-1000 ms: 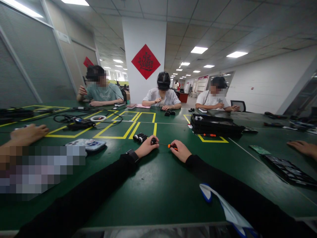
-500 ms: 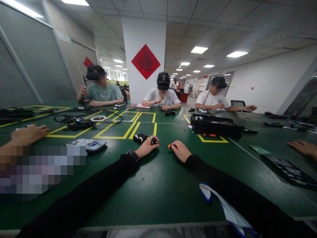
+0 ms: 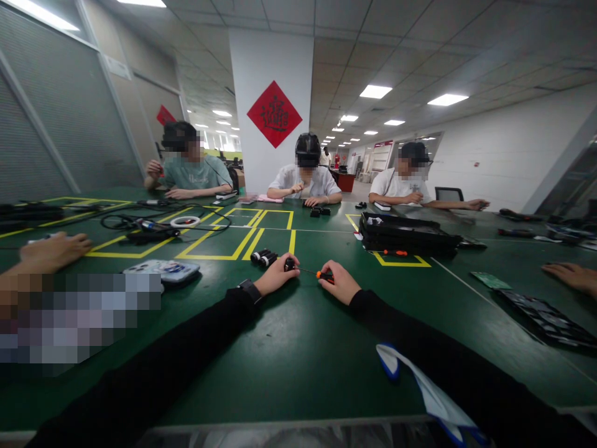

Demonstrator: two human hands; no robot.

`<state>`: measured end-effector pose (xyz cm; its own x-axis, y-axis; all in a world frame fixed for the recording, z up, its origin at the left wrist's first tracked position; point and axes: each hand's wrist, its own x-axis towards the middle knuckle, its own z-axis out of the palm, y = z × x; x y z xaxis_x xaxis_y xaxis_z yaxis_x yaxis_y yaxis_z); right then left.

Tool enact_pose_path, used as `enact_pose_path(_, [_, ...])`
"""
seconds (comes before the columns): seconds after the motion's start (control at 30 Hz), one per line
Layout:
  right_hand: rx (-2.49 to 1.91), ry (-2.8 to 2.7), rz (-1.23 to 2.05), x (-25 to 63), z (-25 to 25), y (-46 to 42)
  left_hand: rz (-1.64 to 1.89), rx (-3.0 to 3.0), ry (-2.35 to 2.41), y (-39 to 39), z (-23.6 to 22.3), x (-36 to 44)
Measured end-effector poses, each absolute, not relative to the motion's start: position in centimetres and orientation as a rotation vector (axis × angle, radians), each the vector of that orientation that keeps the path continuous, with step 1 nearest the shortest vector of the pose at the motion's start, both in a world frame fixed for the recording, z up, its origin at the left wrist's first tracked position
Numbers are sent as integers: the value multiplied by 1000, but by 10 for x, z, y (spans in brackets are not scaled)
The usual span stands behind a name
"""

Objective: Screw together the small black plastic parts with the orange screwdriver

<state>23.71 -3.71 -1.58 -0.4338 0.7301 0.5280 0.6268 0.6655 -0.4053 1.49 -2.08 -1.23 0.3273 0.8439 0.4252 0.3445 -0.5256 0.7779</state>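
Observation:
My left hand (image 3: 277,275) is closed around a small black cylinder (image 3: 290,264), its end facing right. In my right hand (image 3: 341,283) is a screwdriver (image 3: 325,275) with an orange and black handle. The thin shaft runs left toward the cylinder's end; whether the tip touches it is too small to tell. Several similar black cylinders (image 3: 263,257) with pale bands lie just behind my left hand. Both hands rest low over the green table (image 3: 280,348).
A phone in a patterned case (image 3: 163,271) lies to the left, near another person's hand (image 3: 56,252). Stacked black trays (image 3: 408,235) stand at the back right, an orange tool (image 3: 395,252) before them. A green circuit board (image 3: 489,280) and black panel (image 3: 545,317) lie right. Co-workers sit opposite.
My right hand's fingers have shifted on the screwdriver, so more of its handle shows. My left hand and the cylinder stay in place.

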Motion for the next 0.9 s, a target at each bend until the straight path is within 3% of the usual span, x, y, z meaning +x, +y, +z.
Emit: enact_pose_path(0.9, [-1053, -2214, 211, 236, -13, -37, 1141, 2030, 1064, -22, -11, 15])
